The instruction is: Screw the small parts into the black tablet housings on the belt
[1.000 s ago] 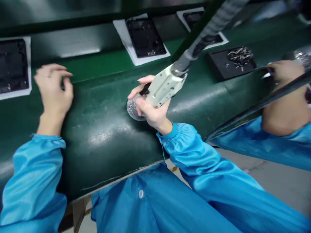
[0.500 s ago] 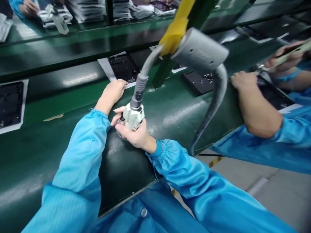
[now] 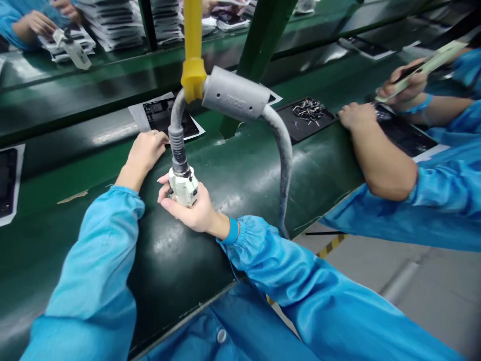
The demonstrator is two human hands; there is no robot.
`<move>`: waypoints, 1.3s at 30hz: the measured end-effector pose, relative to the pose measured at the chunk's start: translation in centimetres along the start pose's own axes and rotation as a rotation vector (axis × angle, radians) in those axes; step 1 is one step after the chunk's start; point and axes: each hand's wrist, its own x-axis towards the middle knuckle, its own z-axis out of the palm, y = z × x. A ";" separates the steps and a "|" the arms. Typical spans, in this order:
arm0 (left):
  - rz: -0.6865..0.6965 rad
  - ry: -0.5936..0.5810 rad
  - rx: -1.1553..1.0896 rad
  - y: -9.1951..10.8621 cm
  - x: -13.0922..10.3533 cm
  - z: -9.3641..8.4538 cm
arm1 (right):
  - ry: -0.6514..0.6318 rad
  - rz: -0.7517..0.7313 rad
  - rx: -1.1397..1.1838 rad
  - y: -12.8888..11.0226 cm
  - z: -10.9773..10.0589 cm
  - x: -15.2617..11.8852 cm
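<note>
My right hand point(image 3: 193, 208) is wrapped around the pale body of an electric screwdriver point(image 3: 183, 186), which hangs upright from its grey cable. Its lower end is hidden by my fingers. My left hand point(image 3: 145, 153) rests at the near edge of a black panel point(image 3: 160, 114) lying on white paper point(image 3: 138, 119). Those fingers are curled together with their tips partly hidden, so what they pinch, if anything, does not show. The cable passes in front of the panel and carries a grey cylinder point(image 3: 236, 95) beside a yellow strap point(image 3: 193, 75).
Loose screws point(image 3: 308, 110) lie in a black tray point(image 3: 296, 133) on the green bench point(image 3: 240, 165). A green post point(image 3: 263, 55) rises behind the cable. At the right, a co-worker's hands point(image 3: 356, 118) work with another screwdriver point(image 3: 424, 70). Another panel point(image 3: 6, 183) lies far left.
The whole view has shifted, so my hands, the screwdriver and the panel appear further left. The cable and strap hang straighter, and the screws in the tray show more fully. My right hand keeps its grip.
</note>
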 end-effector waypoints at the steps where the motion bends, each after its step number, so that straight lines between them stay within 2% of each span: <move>1: 0.004 0.015 0.009 -0.3 -1.4 -1.0 | -0.001 0.007 0.004 0.0 0.0 -0.1; 3: 0.022 0.019 0.018 -0.9 -4.8 -3.0 | 0.001 0.017 0.022 -0.1 0.1 -0.3; 6: 0.050 0.017 0.015 -1.3 -11.2 -5.5 | 0.025 0.017 0.058 -0.3 0.2 -0.5; 10: 0.082 0.095 -0.002 -0.2 -20.3 -7.3 | 0.061 -0.001 0.112 -0.4 0.4 -0.5; 13: 0.065 0.105 -0.001 1.4 -26.1 -7.6 | 0.087 -0.067 0.154 -0.1 0.4 -0.3; 15: 0.059 0.097 -0.011 2.7 -29.1 -7.4 | 0.104 -0.093 0.159 0.2 0.4 -0.2; 18: 0.048 0.089 -0.017 4.6 -32.4 -6.6 | 0.128 -0.111 0.139 0.3 0.5 -0.1; 20: 0.024 0.054 -0.031 5.7 -33.8 -6.1 | 0.138 -0.132 0.132 0.2 0.5 -0.1; 23: -0.048 -0.044 -0.089 7.1 -34.4 -5.7 | 0.131 -0.140 0.138 -0.2 0.5 -0.1; 26: -0.120 -0.075 -0.150 8.0 -32.7 -5.5 | 0.127 -0.131 0.129 -0.3 0.4 -0.1; 30: -0.206 -0.036 -0.152 9.0 -27.9 -4.1 | 0.142 -0.141 0.078 -0.1 0.3 -0.1; 33: -0.304 -0.006 -0.011 10.0 -25.0 -2.0 | 0.158 -0.151 0.055 -0.1 0.2 -0.2; 35: -0.343 0.036 0.077 10.9 -24.3 -0.6 | 0.164 -0.141 0.037 -0.2 0.2 -0.2; 39: -0.383 0.132 0.118 12.2 -24.8 1.1 | 0.157 -0.138 0.017 -0.4 0.2 -0.3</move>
